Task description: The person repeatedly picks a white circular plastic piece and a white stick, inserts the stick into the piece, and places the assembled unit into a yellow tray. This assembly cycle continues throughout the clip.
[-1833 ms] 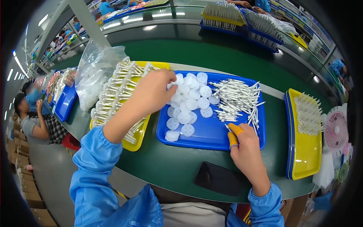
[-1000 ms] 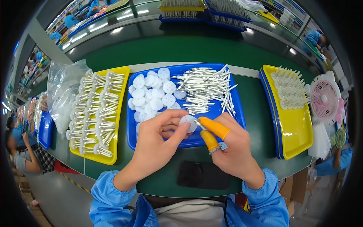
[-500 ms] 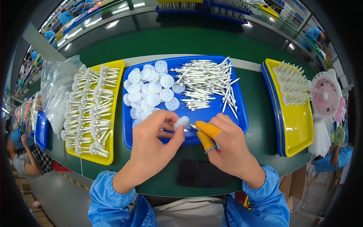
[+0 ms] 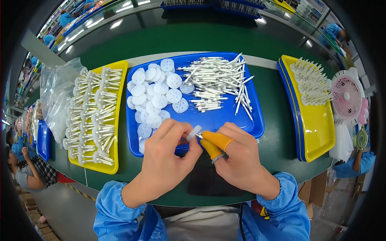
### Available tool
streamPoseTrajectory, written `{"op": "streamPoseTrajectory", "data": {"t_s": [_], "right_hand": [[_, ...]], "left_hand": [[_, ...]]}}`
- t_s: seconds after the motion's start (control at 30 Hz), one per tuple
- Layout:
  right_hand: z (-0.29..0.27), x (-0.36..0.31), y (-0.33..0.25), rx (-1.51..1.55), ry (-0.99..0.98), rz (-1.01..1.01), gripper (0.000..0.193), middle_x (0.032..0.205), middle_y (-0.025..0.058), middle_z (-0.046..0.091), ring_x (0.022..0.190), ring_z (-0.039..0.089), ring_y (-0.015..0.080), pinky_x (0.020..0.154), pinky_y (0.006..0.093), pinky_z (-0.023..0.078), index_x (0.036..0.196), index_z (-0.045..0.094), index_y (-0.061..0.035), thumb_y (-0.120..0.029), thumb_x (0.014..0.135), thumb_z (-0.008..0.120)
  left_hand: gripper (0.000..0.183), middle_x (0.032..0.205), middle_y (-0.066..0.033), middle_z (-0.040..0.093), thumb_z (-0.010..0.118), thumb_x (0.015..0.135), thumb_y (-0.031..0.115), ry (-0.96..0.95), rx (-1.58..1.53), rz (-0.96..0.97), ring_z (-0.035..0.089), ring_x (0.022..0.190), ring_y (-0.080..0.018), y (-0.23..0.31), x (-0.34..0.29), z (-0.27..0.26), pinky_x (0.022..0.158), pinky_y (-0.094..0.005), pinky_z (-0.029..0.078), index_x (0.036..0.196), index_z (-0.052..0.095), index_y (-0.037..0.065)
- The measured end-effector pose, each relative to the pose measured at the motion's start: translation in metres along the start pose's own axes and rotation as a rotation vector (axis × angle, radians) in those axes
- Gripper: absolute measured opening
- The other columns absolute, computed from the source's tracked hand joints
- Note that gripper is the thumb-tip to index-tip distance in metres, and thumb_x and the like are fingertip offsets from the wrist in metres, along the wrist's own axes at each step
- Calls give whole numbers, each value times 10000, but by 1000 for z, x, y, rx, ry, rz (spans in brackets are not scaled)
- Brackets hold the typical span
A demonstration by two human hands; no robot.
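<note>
My left hand [image 4: 165, 158] pinches a translucent white plastic disc [image 4: 193, 133] by its edge, over the near rim of a blue tray [image 4: 225, 117]. My right hand [image 4: 243, 154], with yellow covers on its thumb and forefinger, grips a slim rod [image 4: 200, 136] whose metal end meets the disc; the fingers hide most of it. Whether the end has gone into a hole, I cannot tell. Inside the tray, loose discs [image 4: 174, 96] are heaped on the left and thin white rods [image 4: 209, 80] on the right.
To the left, a yellow tray [image 4: 114, 158] carries rows of discs with rods in them, beside a clear plastic bag [image 4: 56, 96]. Another yellow tray [image 4: 319, 138] with similar pieces rests on blue trays at right, near a pink fan [image 4: 346, 98]. A dark phone [image 4: 213, 184] lies near the table edge.
My right hand has moved left, bringing the rod's end up against the disc. The disc in my left hand has turned more edge-on. The whole view has shifted slightly.
</note>
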State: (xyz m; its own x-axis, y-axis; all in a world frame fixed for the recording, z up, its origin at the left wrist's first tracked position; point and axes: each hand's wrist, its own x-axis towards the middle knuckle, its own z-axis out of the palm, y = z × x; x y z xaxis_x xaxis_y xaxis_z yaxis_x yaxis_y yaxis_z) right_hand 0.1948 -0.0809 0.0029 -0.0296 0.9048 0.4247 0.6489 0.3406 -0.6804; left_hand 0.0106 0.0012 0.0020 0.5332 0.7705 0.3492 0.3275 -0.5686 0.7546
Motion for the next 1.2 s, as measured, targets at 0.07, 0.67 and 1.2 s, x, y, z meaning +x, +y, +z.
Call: {"op": "streamPoseTrajectory", "data": {"t_s": [0.07,0.67,1.2], "right_hand": [[1,2,-3,16,25,-9,264,878,162,616,794,598,376,680,468,502,872,717,81,108,610,725],[2,36,48,-473,-122,90,230,1081,203,636,1069,610,385,975,482,517,970,760,61,88,742,754],[-17,14,10,-21,-183,50,477,956,162,604,956,606,359,877,462,512,1176,763,79,117,703,712]], "left_hand": [[211,940,-148,657,807,871,-30,35,-2,47,743,754,-297,-5,-5,3,637,-387,600,1054,704,-13],[120,1077,-116,730,754,979,-42,-2,-56,-136,786,924,-211,-12,10,-9,771,-339,695,1099,746,-53],[196,1038,-94,707,773,942,-68,-42,-75,-83,734,909,-180,-6,6,-7,764,-313,685,1132,759,-22]]}}
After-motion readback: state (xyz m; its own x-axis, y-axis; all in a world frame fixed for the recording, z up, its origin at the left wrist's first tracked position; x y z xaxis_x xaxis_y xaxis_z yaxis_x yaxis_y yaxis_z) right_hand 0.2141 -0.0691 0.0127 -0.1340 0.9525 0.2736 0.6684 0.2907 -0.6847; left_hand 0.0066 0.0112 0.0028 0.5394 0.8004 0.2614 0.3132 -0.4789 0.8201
